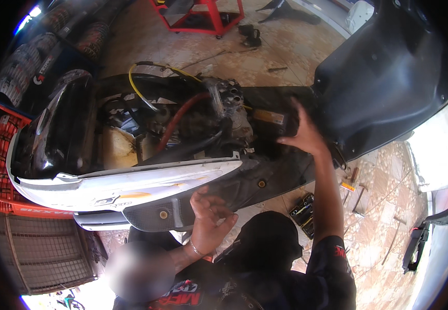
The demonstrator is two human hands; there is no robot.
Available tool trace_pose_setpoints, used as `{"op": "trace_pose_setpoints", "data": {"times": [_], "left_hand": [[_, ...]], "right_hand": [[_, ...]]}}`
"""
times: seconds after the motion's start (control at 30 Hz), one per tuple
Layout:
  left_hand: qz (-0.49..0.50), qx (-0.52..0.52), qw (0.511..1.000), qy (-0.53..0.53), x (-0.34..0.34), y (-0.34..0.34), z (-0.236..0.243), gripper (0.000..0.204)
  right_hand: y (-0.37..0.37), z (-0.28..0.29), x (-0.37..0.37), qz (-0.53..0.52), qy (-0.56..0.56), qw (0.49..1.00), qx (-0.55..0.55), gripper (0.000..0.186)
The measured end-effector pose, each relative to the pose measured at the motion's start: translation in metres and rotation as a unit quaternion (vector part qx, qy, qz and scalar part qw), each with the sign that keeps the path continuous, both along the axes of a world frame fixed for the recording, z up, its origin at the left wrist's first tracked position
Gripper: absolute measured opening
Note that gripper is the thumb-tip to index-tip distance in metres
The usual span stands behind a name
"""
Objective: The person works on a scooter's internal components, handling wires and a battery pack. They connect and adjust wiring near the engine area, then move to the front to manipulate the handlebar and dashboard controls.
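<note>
A scooter with a white side panel (182, 186) lies across the view, its seat area uncovered and its engine (234, 111) exposed. My right hand (306, 132) reaches over the black floorboard, thumb and fingers spread wide with nothing between them. Just left of it sits a dark block with an orange label (269, 117). Nearer to me, my left hand (211, 214) hovers by the lower edge of the black footboard (262, 194), fingers loosely curled and apart, holding nothing visible. A red hose (180, 119) and a yellow cable (133, 85) run around the engine.
The scooter's large black front shield (379, 77) rises at the right. Beyond the scooter stands a red wheeled cart (213, 20). Tools in a black case (304, 214) and loose pieces lie on the tiled floor. Tyres (19, 67) are stacked at the left.
</note>
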State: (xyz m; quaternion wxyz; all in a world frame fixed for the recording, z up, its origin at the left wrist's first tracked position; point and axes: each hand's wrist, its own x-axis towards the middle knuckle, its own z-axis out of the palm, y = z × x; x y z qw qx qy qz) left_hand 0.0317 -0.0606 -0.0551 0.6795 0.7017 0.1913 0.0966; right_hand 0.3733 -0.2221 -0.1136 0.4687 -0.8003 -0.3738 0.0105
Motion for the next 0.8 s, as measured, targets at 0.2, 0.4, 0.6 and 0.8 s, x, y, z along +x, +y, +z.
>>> {"op": "trace_pose_setpoints", "data": {"times": [0.2, 0.4, 0.6, 0.8], "left_hand": [[0.000, 0.012, 1.000, 0.000, 0.000, 0.000, 0.001, 0.090], [-0.015, 0.037, 0.999, 0.008, -0.002, 0.002, 0.003, 0.093], [-0.014, 0.048, 0.999, 0.000, -0.001, 0.002, 0.003, 0.092], [-0.018, 0.038, 0.999, 0.002, -0.001, 0.003, 0.004, 0.091]], "right_hand": [[0.008, 0.104, -0.005, -0.035, -0.026, 0.995, 0.093, 0.074], [0.077, 0.182, -0.027, 0.060, -0.175, 0.982, 0.027, 0.048], [0.133, 0.196, -0.021, 0.131, -0.218, 0.967, -0.022, 0.040], [0.159, 0.192, 0.015, 0.099, -0.087, 0.990, -0.044, 0.033]]}}
